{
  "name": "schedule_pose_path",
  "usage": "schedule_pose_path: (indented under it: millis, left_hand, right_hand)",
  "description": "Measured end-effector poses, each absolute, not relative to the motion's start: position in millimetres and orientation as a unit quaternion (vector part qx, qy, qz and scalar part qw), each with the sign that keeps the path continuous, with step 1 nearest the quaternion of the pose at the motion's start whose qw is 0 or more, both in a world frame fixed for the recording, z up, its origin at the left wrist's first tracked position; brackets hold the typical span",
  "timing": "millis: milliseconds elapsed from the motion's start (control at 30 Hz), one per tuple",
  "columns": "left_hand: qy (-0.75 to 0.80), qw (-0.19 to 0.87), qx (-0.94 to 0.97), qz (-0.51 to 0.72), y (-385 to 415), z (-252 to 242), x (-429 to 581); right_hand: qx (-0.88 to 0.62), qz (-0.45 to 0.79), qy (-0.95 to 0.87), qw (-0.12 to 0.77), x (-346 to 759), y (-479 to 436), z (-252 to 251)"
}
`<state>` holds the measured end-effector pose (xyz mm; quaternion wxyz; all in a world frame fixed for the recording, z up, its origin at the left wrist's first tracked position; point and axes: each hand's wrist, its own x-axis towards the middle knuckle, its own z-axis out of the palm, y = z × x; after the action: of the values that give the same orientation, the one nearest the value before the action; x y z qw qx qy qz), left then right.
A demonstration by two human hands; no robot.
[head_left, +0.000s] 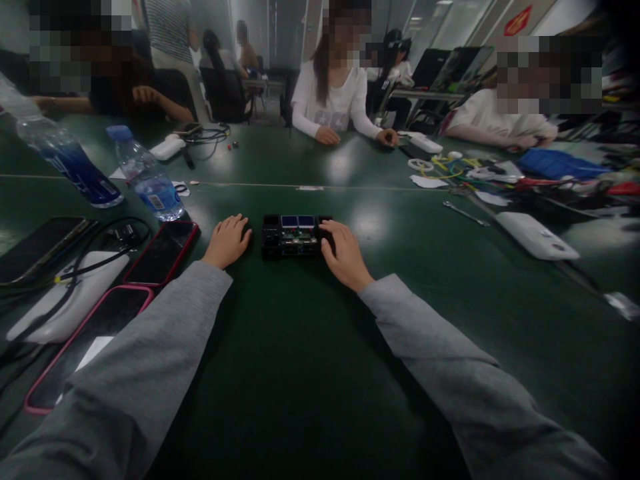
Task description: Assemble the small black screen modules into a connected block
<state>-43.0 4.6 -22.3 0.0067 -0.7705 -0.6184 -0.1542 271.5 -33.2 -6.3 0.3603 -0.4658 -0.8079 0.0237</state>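
A black electronic device (291,241) with two small dark-blue panels on top and an exposed circuit board lies on the green table in front of me. My right hand (346,253) is closed over its right end, fingers on top and thumb at the near side. What sits under those fingers is partly hidden. To the left of the device, and apart from it, my left hand (227,241) rests palm down on the table, fingers stretched out and holding nothing. Beside that hand lies a red-edged phone (163,253).
On the left are a pink-edged phone (95,340), a white power bank (70,293) with cables, a small water bottle (150,177) and a large bottle (75,160). At right lie a wrench (466,213), another white power bank (537,235) and tangled wires. Several people sit across the table.
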Motion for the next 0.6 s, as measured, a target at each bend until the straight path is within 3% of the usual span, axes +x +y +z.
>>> schedule_pose_path:
  millis: [367, 600]
  left_hand:
    - [-0.618, 0.012, -0.771, -0.152, 5, -23, -43]
    - [-0.625, 0.007, -0.767, -0.145, 6, -24, -43]
  right_hand:
    - [-0.463, 0.005, -0.806, 0.369, 269, -40, 2]
    - [-0.446, -0.017, -0.837, 0.317, 269, -45, 4]
